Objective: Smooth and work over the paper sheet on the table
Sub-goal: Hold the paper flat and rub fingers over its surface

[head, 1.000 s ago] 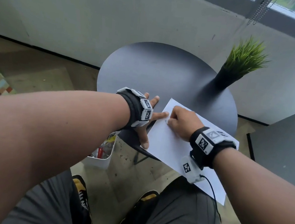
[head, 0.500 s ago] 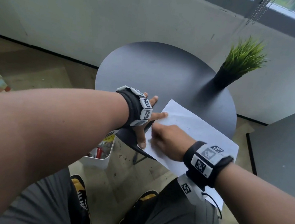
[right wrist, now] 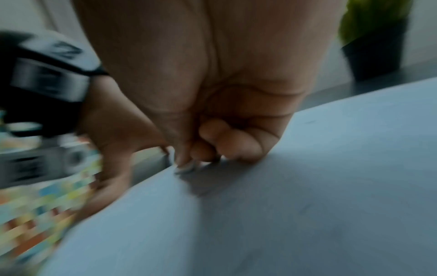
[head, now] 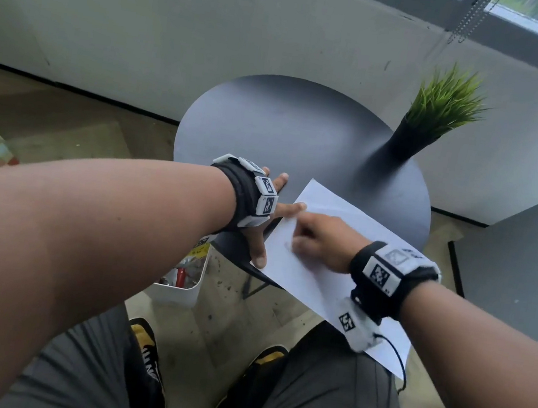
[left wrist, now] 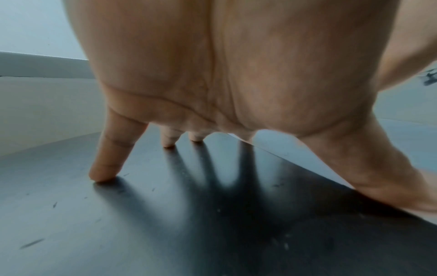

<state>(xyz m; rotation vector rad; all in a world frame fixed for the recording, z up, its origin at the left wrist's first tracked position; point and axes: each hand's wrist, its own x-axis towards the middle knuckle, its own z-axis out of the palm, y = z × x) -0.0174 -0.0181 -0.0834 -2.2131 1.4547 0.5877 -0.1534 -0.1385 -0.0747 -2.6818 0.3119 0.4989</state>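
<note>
The thin white paper sheet (head: 320, 245) lies at the near right edge of the round dark counter (head: 288, 130), part overhanging. It looks light, limp, slippery — best pinned flat. The left hand (head: 267, 219) splays its fingers, index and thumb on the sheet's left edge; the right hand (head: 319, 242), fingers curled together, knuckles it.

left hand (head: 267, 219) fingers splayed flat, right hand (head: 321, 242) fingers curled
</note>
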